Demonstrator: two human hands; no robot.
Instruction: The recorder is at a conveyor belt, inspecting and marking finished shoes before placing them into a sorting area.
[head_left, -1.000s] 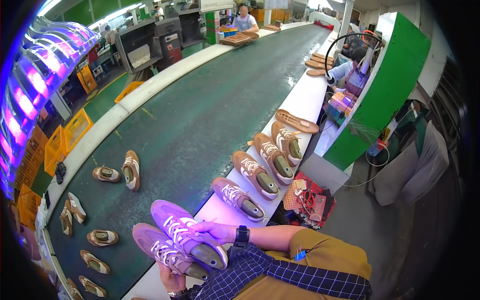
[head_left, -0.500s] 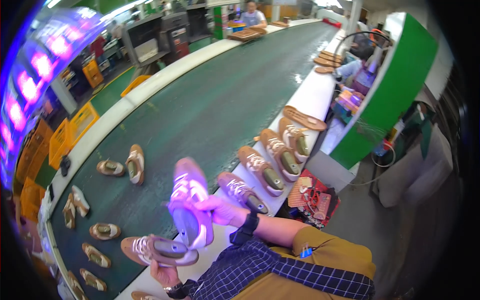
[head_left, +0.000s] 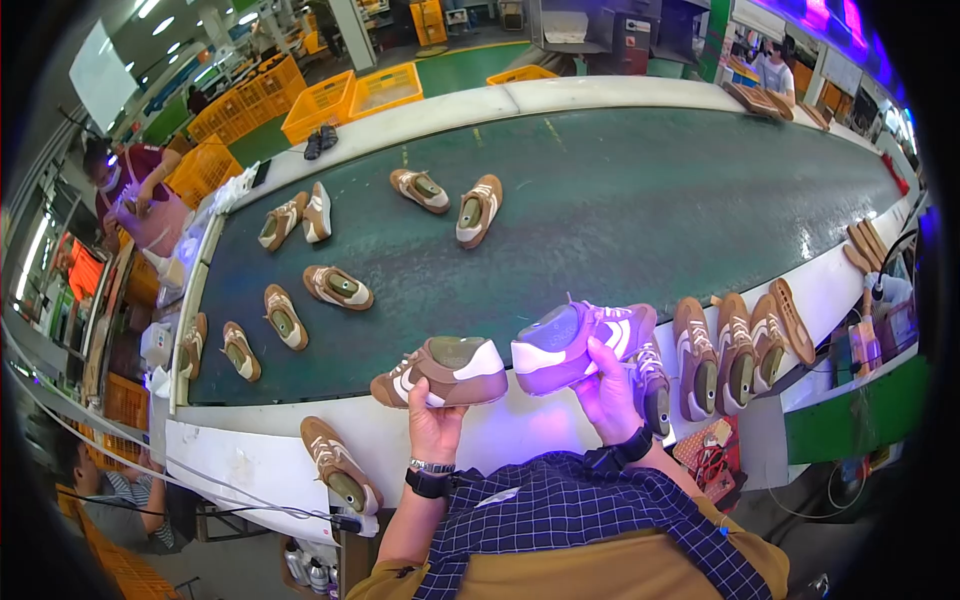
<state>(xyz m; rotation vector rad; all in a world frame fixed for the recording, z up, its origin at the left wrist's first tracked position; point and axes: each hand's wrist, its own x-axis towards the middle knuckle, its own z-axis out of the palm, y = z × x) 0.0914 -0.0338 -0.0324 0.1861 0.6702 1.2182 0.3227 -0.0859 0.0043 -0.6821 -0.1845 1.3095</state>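
head view, and straight to the hands: the left hand [head_left: 432, 425] is clasped around a brown sneaker [head_left: 441, 372], fingers under the sole, the shoe lying sideways with its toe toward the left and its white heel patch toward the right. just beside it, the right hand [head_left: 605, 398] is gripping a second sneaker [head_left: 583, 342], this one bathed in purple light, heel end toward the left, laces up. the two shoes sit nearly heel to heel, close but i cannot tell whether they touch. both are held above the white ledge [head_left: 250, 455] that rims the near side of the green conveyor belt [head_left: 640, 200].

both wrists wear dark watches, and the sleeves are a blue checked shirt [head_left: 570, 520]. moving out: right of the right hand a row of brown shoes [head_left: 735, 350] stands side by side on the ledge, toes pointing away from the belt. left of the left hand, one more brown shoe [head_left: 341, 478] lies on the ledge near its lower edge.

out on the belt, loose brown shoes are scattered: one pair [head_left: 450, 200] near the far edge, another pair [head_left: 296, 217] at the left, single ones [head_left: 338, 287] in between. beyond the belt, yellow crates [head_left: 350, 95] are stacked, and a person in a dark red top [head_left: 140, 190] stands at the far left.
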